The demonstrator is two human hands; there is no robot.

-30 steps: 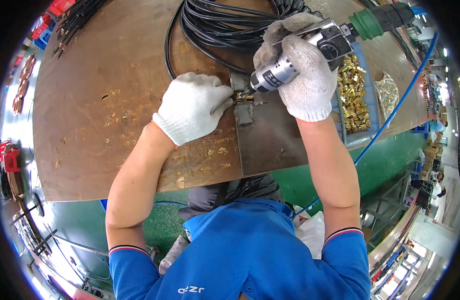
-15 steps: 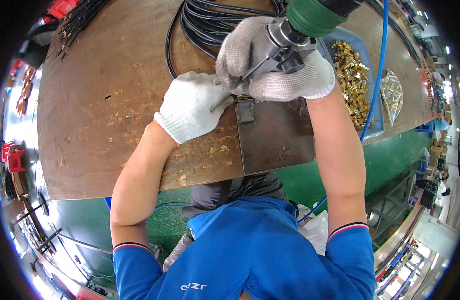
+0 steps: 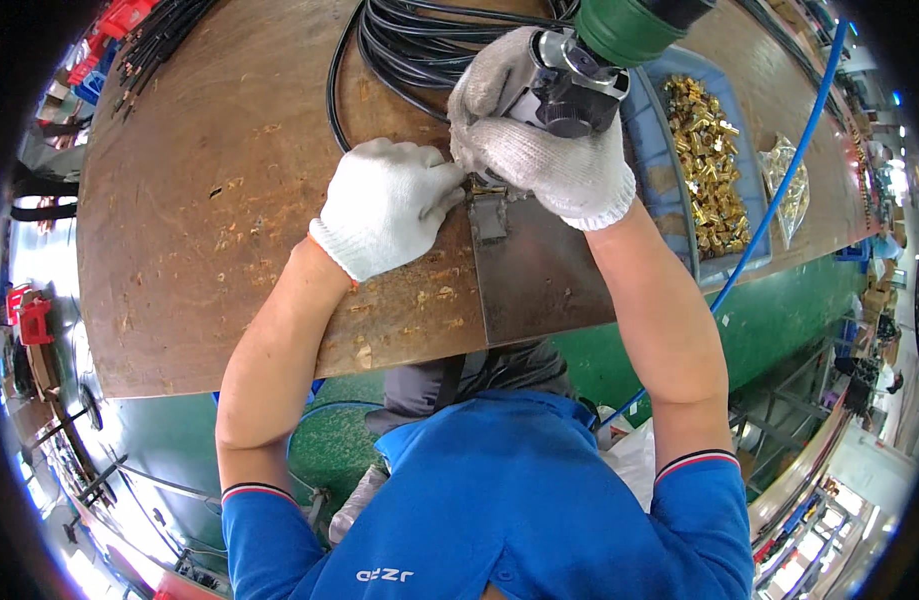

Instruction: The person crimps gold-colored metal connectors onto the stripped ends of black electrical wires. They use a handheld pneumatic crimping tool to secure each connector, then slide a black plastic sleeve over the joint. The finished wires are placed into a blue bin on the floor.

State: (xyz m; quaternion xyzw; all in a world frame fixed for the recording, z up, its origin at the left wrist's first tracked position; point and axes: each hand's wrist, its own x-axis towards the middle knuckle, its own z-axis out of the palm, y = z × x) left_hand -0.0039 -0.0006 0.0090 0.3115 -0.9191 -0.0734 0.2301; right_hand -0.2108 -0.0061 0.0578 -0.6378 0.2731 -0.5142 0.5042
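Note:
My right hand [image 3: 549, 150], in a white knitted glove, is wrapped round the metal head of a power tool [image 3: 627, 32] with a green body. A dark round knob on it faces up, and the working end is hidden under my fingers. Left of it, my gloved left hand [image 3: 384, 205] is closed, fingertips against the near end of the tool. A black cable [image 3: 337, 112] runs from a coil down to that hand and vanishes beneath it. A small brass fitting [image 3: 487, 188] shows between the hands, above a metal plate [image 3: 529, 270].
A grey-blue bin [image 3: 669, 190] of brass fittings [image 3: 707, 160] stands right of my right hand, beside a clear bag of fittings [image 3: 781, 185]. A blue hose [image 3: 794, 160] crosses over them. Cut black cables [image 3: 159, 45] lie far left on the wooden table [image 3: 179, 270].
My right hand has turned the tool, so its dark knob faces up more, and my right forearm has swung left. The blue hose has shifted right. My left hand has barely moved.

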